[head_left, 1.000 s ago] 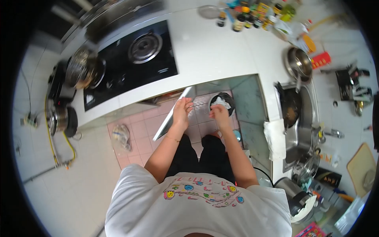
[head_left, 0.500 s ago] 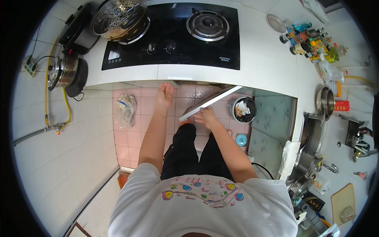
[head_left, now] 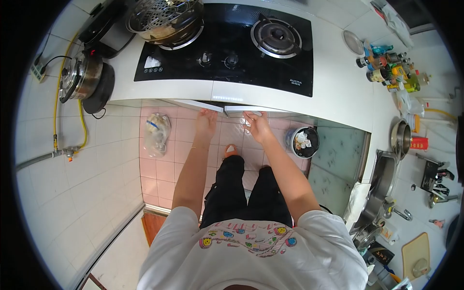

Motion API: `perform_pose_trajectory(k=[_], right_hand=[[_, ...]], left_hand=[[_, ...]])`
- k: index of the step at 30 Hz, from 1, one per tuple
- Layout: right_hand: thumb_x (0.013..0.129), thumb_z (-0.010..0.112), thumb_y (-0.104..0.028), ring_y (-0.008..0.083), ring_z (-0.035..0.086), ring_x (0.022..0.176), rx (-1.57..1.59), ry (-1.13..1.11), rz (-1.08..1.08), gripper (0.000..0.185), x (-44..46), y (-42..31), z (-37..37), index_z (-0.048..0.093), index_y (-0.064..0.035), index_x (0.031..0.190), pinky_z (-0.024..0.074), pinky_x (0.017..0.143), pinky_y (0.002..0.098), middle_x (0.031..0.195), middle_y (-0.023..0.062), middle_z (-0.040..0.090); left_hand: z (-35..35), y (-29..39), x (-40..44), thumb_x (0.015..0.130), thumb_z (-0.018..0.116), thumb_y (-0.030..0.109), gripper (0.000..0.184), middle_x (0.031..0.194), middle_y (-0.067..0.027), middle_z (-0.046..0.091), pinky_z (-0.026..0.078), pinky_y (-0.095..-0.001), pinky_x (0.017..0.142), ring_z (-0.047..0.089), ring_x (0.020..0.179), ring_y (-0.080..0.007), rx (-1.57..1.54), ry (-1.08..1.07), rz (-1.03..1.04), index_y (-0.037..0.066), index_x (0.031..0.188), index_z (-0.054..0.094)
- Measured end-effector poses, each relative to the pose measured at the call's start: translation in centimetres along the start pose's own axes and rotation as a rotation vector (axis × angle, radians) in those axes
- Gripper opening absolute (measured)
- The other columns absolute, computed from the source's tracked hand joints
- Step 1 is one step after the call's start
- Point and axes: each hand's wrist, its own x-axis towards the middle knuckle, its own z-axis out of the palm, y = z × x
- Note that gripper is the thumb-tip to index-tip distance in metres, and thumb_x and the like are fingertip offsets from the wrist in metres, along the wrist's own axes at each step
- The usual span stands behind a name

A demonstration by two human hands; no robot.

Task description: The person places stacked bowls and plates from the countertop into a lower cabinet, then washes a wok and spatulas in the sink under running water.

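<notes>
Below the counter front, two white cabinet doors stand slightly ajar with a dark gap between them. My left hand (head_left: 206, 124) is at the left door (head_left: 195, 104), its fingers stretched up against the free edge. At the right door (head_left: 241, 109), my right hand (head_left: 258, 126) rests its spread fingertips on the front near the edge. Neither hand wraps round anything. The inside of the cabinet is mostly hidden by the counter (head_left: 179, 90).
On the counter above is a black gas stove (head_left: 232, 48) with a steamer pot (head_left: 166, 26). A trash bin (head_left: 305, 142) stands on the pink floor at right, a plastic bag (head_left: 157, 135) at left. Condiment bottles (head_left: 398, 72) and a sink (head_left: 379, 179) line the right side.
The right door has swung from wide open to nearly closed, with my right hand moving forward along with it. My left hand now touches the left door, whose edge shows beside it.
</notes>
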Motion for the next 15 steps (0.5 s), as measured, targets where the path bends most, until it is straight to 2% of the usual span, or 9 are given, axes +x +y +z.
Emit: perform_pose_trajectory(k=[4, 6, 10, 12, 15], right_hand=[[0.082, 0.044, 0.009, 0.0268, 0.033, 0.134, 0.039, -0.06, -0.054, 0.084, 1.5, -0.5, 0.6, -0.005, -0.0209, 0.142, 0.0259, 0.103, 0.0574, 0.144, 0.0166, 0.032], [0.079, 0.042, 0.012, 0.0257, 0.03, 0.136, 0.1, -0.109, -0.104, 0.09, 2.3, -0.5, 0.6, -0.01, -0.0247, 0.143, 0.0247, 0.105, 0.0533, 0.147, 0.0165, 0.028], [0.078, 0.037, 0.015, 0.0254, 0.025, 0.14, 0.237, -0.14, -0.124, 0.093, 3.3, 0.3, 0.3, -0.01, -0.0286, 0.144, 0.0256, 0.108, 0.0435, 0.15, 0.0162, 0.025], [0.077, 0.035, 0.017, 0.0251, 0.022, 0.141, 0.319, -0.176, -0.135, 0.093, 3.3, 0.7, 0.3, -0.008, -0.0285, 0.145, 0.0267, 0.108, 0.0401, 0.15, 0.016, 0.025], [0.078, 0.034, 0.016, 0.0235, 0.022, 0.141, 0.414, -0.205, -0.151, 0.089, 2.7, 2.0, 0.6, -0.001, -0.0288, 0.146, 0.0269, 0.109, 0.0412, 0.152, 0.0121, 0.022]], left_hand=[[1.2, 0.5, -1.0, 0.084, 0.05, -0.01, 0.032, 0.11, -0.0028, 0.053, 0.039, -0.0328, 0.098, 0.051, 0.104, -0.0164, -0.05, -0.045, -0.001, 0.008, 0.11, 0.05], [2.3, 0.5, -1.3, 0.085, 0.046, -0.011, 0.038, 0.118, -0.0053, 0.052, 0.036, -0.035, 0.102, 0.049, 0.111, -0.0183, -0.113, -0.054, 0.009, 0.007, 0.118, 0.048], [4.3, 0.1, -0.6, 0.085, 0.037, -0.014, 0.052, 0.134, -0.0095, 0.045, 0.031, -0.0401, 0.109, 0.042, 0.125, -0.0225, -0.149, -0.1, 0.05, 0.006, 0.133, 0.04], [4.3, -0.2, -0.6, 0.085, 0.034, -0.015, 0.06, 0.141, -0.0104, 0.038, 0.031, -0.0416, 0.109, 0.037, 0.13, -0.0241, -0.129, -0.088, 0.047, 0.009, 0.14, 0.031], [4.6, -0.6, -1.4, 0.083, 0.032, -0.017, 0.074, 0.146, -0.0102, 0.03, 0.033, -0.0442, 0.109, 0.034, 0.133, -0.0291, -0.103, -0.019, 0.004, 0.019, 0.146, 0.019]])
